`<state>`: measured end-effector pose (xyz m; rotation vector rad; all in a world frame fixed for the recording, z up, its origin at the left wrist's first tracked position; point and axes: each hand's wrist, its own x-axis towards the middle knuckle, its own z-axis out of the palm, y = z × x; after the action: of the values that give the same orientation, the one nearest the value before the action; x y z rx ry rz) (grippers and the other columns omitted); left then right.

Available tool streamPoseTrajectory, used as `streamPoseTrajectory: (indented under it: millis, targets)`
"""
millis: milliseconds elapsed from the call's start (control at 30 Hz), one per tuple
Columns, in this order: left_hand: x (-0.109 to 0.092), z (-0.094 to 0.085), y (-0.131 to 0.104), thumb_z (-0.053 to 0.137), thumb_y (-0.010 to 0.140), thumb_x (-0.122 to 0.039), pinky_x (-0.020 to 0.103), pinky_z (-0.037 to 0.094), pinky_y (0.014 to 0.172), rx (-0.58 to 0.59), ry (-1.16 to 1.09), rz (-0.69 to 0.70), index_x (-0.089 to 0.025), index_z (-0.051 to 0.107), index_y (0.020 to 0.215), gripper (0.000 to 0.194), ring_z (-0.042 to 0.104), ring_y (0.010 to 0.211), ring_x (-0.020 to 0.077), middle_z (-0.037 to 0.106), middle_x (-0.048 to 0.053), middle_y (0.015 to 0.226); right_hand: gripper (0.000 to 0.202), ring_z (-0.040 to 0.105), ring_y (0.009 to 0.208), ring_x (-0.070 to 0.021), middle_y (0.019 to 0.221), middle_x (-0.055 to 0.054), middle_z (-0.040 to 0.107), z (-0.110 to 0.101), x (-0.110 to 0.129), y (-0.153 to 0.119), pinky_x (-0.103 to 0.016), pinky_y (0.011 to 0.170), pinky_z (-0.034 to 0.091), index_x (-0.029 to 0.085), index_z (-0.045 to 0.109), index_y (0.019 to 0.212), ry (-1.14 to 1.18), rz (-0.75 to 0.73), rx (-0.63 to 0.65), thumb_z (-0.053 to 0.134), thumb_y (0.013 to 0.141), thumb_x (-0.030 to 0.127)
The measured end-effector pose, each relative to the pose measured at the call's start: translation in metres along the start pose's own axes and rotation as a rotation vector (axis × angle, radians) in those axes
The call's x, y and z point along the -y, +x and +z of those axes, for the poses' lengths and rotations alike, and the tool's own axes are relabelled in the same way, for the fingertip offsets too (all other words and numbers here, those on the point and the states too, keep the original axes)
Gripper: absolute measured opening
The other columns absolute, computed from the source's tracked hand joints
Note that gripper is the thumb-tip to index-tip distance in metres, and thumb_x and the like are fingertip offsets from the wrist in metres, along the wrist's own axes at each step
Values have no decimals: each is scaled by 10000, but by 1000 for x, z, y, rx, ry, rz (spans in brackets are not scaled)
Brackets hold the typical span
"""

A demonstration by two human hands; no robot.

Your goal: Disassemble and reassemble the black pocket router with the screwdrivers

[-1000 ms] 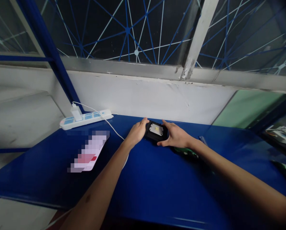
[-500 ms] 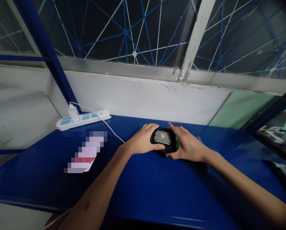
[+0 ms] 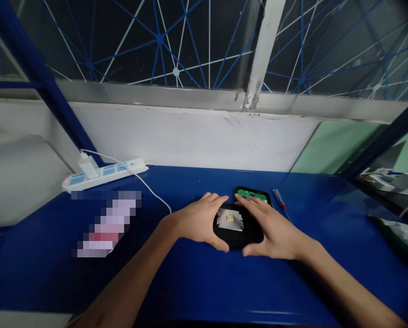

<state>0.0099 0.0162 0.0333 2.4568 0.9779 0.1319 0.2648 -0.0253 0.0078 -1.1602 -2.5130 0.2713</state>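
Between my two hands is a black plastic housing half with a silver metal plate and a small pale yellow pad on it. My left hand grips its left edge, thumb at the near side and fingers at the far side. On the opposite edge, my right hand holds it with thumb and fingers apart around the rim. Just behind it lies another black shell with a green circuit board, partly covered by my right fingers. A screwdriver with a clear and red handle lies to the right.
At the back left, a white power strip carries a plugged-in charger with a white cable. A blurred pinkish item lies on the blue table. A dark green and white package sits at the right edge.
The housing half and both hands have come nearer to me, away from the circuit board. The board and screwdriver now show more fully. The whole view has shifted slightly.
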Motion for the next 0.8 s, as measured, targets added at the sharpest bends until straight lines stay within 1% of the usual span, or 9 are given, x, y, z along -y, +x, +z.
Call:
streamPoseTrajectory:
  millis: [33,67,133,167,233,333,500,667,800]
  targets:
    - [0,0,0,792,558,-668,567,301,1151,10,-8,-1,-153,282,1540,1220,272,1436,433,401,181,1506,1093,451,1349,-408,1487,-200,477,-1,-1,-1,-589,1077,411,206,164,1589,16,2,-10,651,756,720]
    - [-1,0,0,791,556,-673,580,285,1155,18,-16,1,-165,284,1540,1217,249,1449,440,377,177,1531,971,470,1337,-389,1474,-186,497,-3,-2,-2,-575,1073,418,218,198,1579,29,17,-26,588,827,693]
    - [-4,0,0,796,551,-674,592,269,1159,38,-28,4,-176,288,1538,1217,221,1464,447,347,172,1558,684,517,1293,-344,1415,-162,555,-5,-4,-2,-541,1058,439,229,334,1524,24,79,-65,457,953,586]
    - [-6,-1,0,801,545,-673,597,268,1158,48,-33,2,-174,289,1537,1223,210,1469,450,341,174,1564,579,542,1262,-327,1374,-154,586,-6,-6,-1,-524,1044,453,227,413,1474,3,116,-85,420,985,535]
    - [-10,-2,-1,810,537,-668,605,274,1154,71,-37,-12,-166,288,1537,1235,191,1475,454,330,179,1572,465,582,1193,-309,1290,-141,637,-6,-10,0,-497,1008,481,218,537,1362,-57,168,-118,426,996,482]
    - [-14,-5,-2,821,537,-649,597,275,1159,99,-24,-36,-150,275,1541,1247,177,1481,450,310,186,1583,394,615,1110,-295,1201,-130,673,-4,-16,2,-474,956,505,204,590,1281,-130,193,-145,456,991,435]
    - [-17,-2,-4,827,534,-624,607,275,1155,120,-16,-22,-172,280,1535,1227,196,1474,451,334,180,1570,346,633,1007,-293,1087,-120,692,-1,-27,0,-530,1000,446,180,615,1207,-254,289,-198,417,1004,377]
    - [-17,6,-2,795,574,-625,636,257,1151,151,11,-27,-169,251,1540,1199,153,1481,470,292,192,1587,351,611,952,-299,1017,-127,687,-3,-36,-3,-455,849,500,166,629,1179,-306,365,-238,426,992,381]
    - [-22,11,-1,791,588,-588,609,270,1156,131,48,3,-139,258,1536,1177,214,1461,458,354,207,1533,342,600,953,-311,1015,-130,694,-4,-43,-6,-435,823,480,172,652,1138,-403,441,-303,422,989,376]
